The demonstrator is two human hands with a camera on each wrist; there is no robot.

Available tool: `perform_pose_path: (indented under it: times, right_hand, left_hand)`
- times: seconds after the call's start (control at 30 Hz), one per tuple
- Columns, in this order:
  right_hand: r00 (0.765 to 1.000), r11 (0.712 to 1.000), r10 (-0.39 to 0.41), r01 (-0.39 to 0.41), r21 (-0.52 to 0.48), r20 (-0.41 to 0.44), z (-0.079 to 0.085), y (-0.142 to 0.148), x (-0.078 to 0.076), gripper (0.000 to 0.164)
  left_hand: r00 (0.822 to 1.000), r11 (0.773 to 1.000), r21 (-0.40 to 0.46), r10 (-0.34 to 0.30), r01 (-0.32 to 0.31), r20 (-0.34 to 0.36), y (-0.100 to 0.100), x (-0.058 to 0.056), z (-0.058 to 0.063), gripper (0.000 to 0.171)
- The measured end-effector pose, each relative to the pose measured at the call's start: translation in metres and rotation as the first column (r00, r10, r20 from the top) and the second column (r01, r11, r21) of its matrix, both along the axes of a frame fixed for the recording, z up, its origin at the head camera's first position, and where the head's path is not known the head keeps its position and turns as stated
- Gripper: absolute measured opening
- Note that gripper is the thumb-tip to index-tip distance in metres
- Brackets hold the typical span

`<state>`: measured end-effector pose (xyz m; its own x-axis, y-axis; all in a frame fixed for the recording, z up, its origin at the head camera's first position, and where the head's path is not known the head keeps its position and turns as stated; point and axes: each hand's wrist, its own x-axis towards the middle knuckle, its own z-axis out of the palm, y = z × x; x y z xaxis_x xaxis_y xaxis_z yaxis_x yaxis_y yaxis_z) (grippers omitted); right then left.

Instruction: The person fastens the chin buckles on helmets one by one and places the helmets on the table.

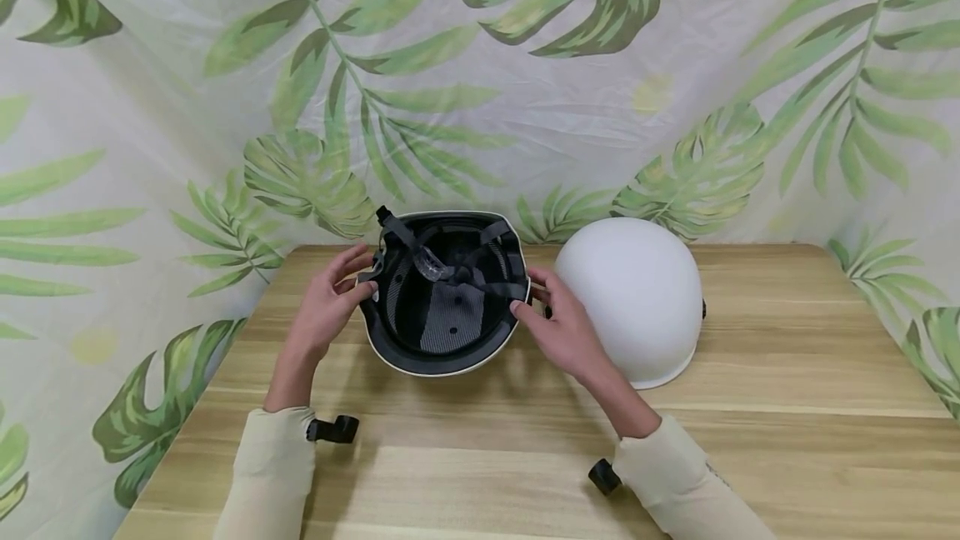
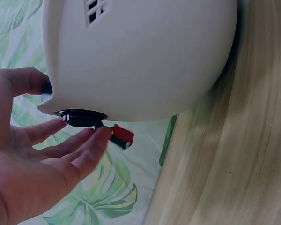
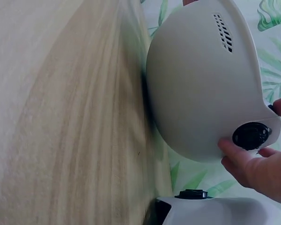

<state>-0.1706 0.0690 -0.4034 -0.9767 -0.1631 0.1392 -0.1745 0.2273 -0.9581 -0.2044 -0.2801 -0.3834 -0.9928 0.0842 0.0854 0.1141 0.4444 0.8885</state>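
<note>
Held helmet (image 1: 450, 323): white hard shell, black padded lining, opening turned up toward the head camera — at the table's far side, between the hands.
Straps (image 1: 491, 286): black webbing, lying across the opening.
Left hand (image 1: 330, 302): grips the left rim, thumb on the edge.
Right hand (image 1: 562, 327): grips the right rim likewise — fingers outside.
Second helmet (image 1: 633, 298): smooth white dome, opening down, beside the right hand.
Table (image 1: 795, 357): pale wood-grain top.
Backdrop (image 1: 600, 107): whitish cloth, green leaf print.

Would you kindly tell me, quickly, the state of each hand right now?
Left hand: holding the upturned helmet by its edge.
Right hand: holding the same helmet's opposite edge.
</note>
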Motion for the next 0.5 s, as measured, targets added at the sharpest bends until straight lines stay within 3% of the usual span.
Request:
perform_pose_path:
  times: [0.2,0.5]
  right_hand:
    - [1.000,1.000,0.011,-0.010,-0.002,0.007,-0.0005,0.0015,-0.0002,0.056]
    - [0.995,0.999,-0.022,0.020,0.025,0.094,0.0052,0.0023,0.0047,0.061]
  left_hand:
    - [1.000,0.998,0.057,-0.010,0.010,0.000,0.0020,-0.0010,-0.0008,0.069]
    - [0.999,0.993,0.118,0.020,-0.016,-0.025,0.0072,0.0005,0.0008,0.067]
